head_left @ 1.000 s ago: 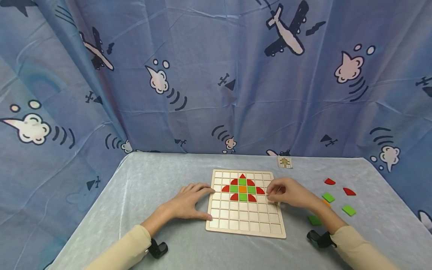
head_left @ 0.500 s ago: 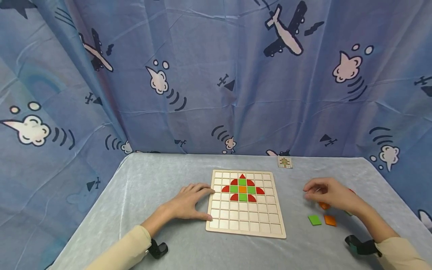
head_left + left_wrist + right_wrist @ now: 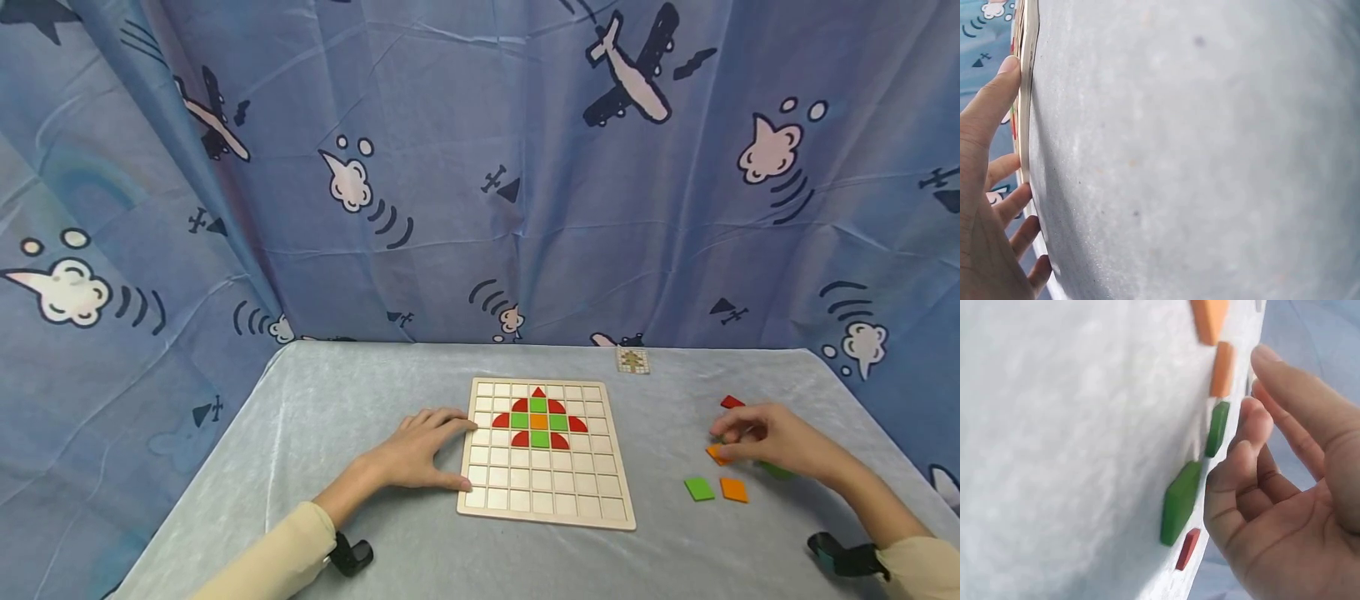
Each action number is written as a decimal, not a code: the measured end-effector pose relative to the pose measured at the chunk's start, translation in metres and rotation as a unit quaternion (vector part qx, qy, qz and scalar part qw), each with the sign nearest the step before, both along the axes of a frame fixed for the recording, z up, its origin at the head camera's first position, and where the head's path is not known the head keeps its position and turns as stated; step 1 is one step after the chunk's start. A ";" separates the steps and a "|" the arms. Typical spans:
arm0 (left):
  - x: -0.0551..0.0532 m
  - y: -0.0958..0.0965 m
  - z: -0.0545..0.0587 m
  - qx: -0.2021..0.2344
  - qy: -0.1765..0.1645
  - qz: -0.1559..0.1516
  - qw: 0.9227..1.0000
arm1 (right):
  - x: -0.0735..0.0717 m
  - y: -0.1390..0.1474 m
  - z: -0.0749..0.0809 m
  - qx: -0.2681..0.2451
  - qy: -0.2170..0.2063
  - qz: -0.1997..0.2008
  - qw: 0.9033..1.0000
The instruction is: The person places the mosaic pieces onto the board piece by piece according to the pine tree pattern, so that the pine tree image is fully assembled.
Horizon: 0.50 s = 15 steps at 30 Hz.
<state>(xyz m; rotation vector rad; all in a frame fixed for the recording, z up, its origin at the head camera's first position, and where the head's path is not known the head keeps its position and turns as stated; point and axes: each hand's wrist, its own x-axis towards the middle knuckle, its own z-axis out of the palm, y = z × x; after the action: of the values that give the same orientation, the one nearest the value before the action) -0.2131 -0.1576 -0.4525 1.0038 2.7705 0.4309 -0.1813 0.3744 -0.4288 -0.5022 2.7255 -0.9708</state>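
Note:
A wooden grid board (image 3: 547,492) lies on the cloth, with a symmetric pattern of red curved pieces, green squares (image 3: 539,438), an orange square (image 3: 538,422) and a red triangle (image 3: 538,392) in its cells. My left hand (image 3: 416,450) touches the board's left edge, thumb and fingers spread along it. Off to the right, my right hand (image 3: 787,442) hovers over loose tiles, its fingers bent and no piece visible in them. Its thumb is near an orange tile (image 3: 716,453). In the right wrist view a green tile (image 3: 1180,503) lies beside the fingers.
Nearer me lie a green tile (image 3: 699,489) and another orange tile (image 3: 734,490). A red piece (image 3: 732,402) is beyond the right hand, which partly hides other tiles. A small pattern card (image 3: 633,361) lies at the table's back edge, before a blue curtain (image 3: 450,167).
My right hand has moved from the board's right edge out to the loose tiles on the right. The left hand has stayed at the board's left edge.

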 end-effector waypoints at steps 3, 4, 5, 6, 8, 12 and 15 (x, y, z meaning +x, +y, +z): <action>0.000 0.000 0.000 -0.001 0.000 -0.001 1.000 | 0.001 0.002 -0.003 -0.008 0.001 0.002 1.000; 0.000 0.000 0.000 0.001 0.000 -0.002 1.000 | 0.001 0.003 -0.004 -0.011 0.005 0.006 1.000; 0.000 0.000 0.000 0.001 0.000 -0.002 1.000 | 0.001 0.003 -0.005 -0.015 0.011 0.012 1.000; 0.000 0.000 0.000 0.000 -0.001 -0.002 1.000 | 0.000 0.004 -0.006 -0.019 0.014 0.017 1.000; 0.000 0.000 0.000 0.003 0.001 -0.003 1.000 | 0.000 0.005 -0.008 -0.025 0.019 0.028 0.999; 0.000 0.000 0.000 0.007 0.002 -0.003 1.000 | -0.002 0.006 -0.010 -0.037 0.011 0.041 0.998; 0.000 -0.001 0.000 0.010 0.002 -0.003 1.000 | -0.002 0.006 -0.010 -0.041 0.011 0.044 0.998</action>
<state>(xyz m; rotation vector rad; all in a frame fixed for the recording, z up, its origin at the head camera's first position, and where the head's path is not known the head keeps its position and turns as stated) -0.2127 -0.1581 -0.4524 1.0169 2.7714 0.4569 -0.1831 0.3801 -0.4384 -0.6456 2.6651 -1.0642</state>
